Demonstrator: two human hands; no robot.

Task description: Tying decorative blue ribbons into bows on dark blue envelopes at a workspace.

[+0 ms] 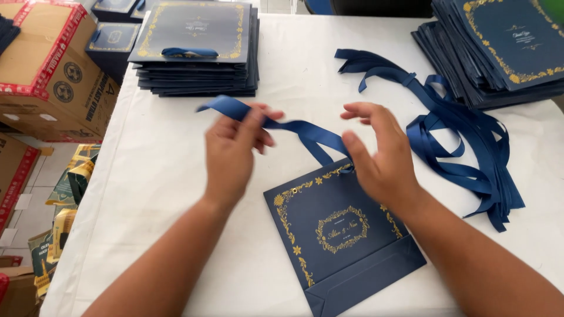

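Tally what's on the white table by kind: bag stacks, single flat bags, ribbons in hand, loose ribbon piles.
Stacks of navy bags: 2
Single flat navy bag: 1
Ribbon held by left hand: 1
Loose ribbon pile: 1
Total: 5

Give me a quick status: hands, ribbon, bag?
Left hand pinching ribbon. Right hand open at bag top edge. Bag flat on table. Loose ribbons lie right, clear.

Stack of flat navy bags w/ gold borders sits at 11 o'clock on the white table, a second, fanned-out stack at 1 o'clock. Loose heap of navy ribbons lies at 2–3 o'clock, just below that 2nd stack. Cardboard boxes w/ red tape stand off the table at 9–10 o'clock, small packets on the floor at 8.
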